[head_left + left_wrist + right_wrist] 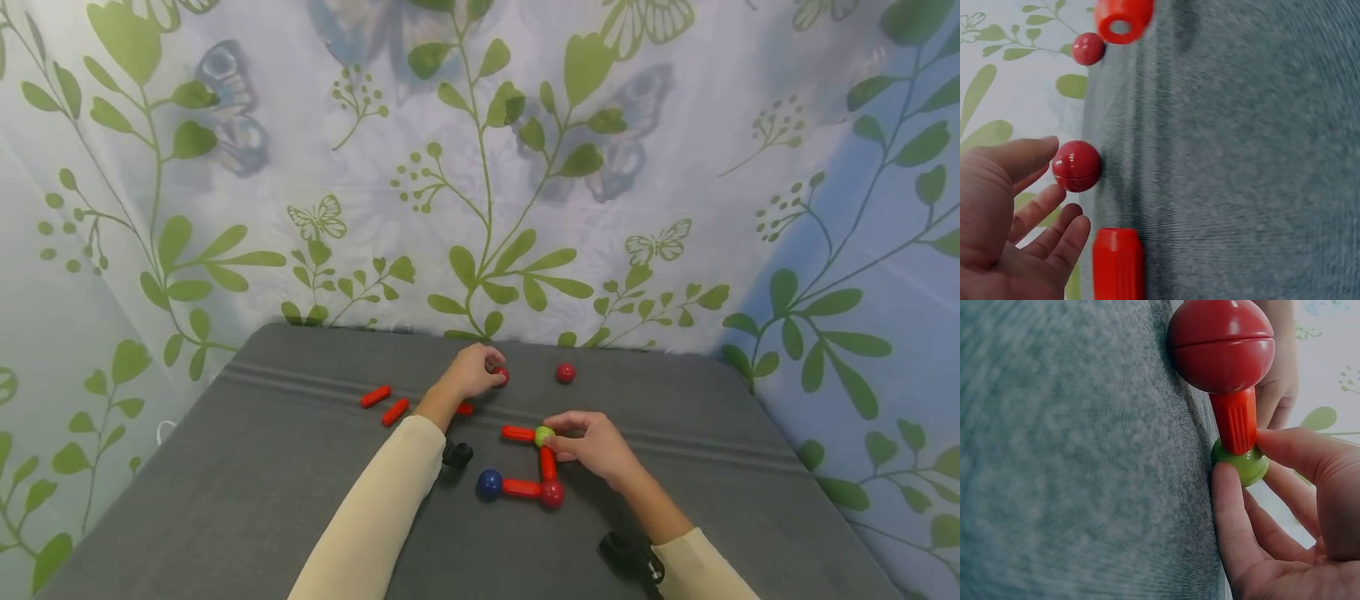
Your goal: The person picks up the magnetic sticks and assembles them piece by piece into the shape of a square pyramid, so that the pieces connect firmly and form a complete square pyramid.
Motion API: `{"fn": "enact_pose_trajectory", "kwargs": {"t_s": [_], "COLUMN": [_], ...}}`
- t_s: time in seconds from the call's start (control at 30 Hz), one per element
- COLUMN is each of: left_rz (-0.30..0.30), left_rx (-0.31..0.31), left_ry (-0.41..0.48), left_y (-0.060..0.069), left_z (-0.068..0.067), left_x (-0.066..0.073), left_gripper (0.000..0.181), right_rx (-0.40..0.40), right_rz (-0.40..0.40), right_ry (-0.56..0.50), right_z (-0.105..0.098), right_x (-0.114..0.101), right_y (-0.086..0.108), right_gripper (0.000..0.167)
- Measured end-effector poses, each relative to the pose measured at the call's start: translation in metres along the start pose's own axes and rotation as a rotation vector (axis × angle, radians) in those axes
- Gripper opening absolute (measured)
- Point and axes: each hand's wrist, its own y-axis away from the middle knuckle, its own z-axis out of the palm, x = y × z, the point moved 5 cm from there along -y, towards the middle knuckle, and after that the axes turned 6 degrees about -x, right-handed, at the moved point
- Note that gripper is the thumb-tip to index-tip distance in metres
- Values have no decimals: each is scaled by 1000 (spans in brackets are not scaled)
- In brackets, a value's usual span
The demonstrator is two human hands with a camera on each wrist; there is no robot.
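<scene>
My left hand (472,372) reaches over the far part of the table, thumb and fingers spread about a loose red ball (1077,165); whether a fingertip touches it is hard to tell. My right hand (596,446) pinches a green ball (1244,464) between thumb and fingers. That ball belongs to a joined piece lying on the table: one red rod (517,433) points left from it, another red rod (1235,422) links it to a red ball (1221,344). From there a third rod (521,488) runs left to a blue ball (489,484).
Another loose red ball (566,372) lies at the far side, right of my left hand. Loose red rods (376,396) lie left of my left forearm, with one rod (464,409) partly hidden by it. A leaf-patterned curtain (480,167) hangs behind the grey table (262,467).
</scene>
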Motion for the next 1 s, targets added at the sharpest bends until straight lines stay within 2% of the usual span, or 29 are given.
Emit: {"fn": "enact_pose_trajectory", "kwargs": {"t_s": [0.13,0.37,0.67,1.0], "left_rz": [-16,-44,-35,-5], "left_rx": [-13,5,36,1], "left_ry": [-34,5,18,122], "left_y": [-3,-4,1,7], "left_z": [4,4,1,-2], "left_x": [-2,-1,-5,-9], "left_gripper": [28,26,24,31], "right_rx": [-20,-29,-19,-20], "right_rz": [-15,-24,-2,7], "right_ry": [-1,4,0,5], "right_z": [2,3,2,-1], "right_x": [-2,-4,-2,-1], "right_y": [1,2,2,1], "right_gripper": [36,37,34,35]}}
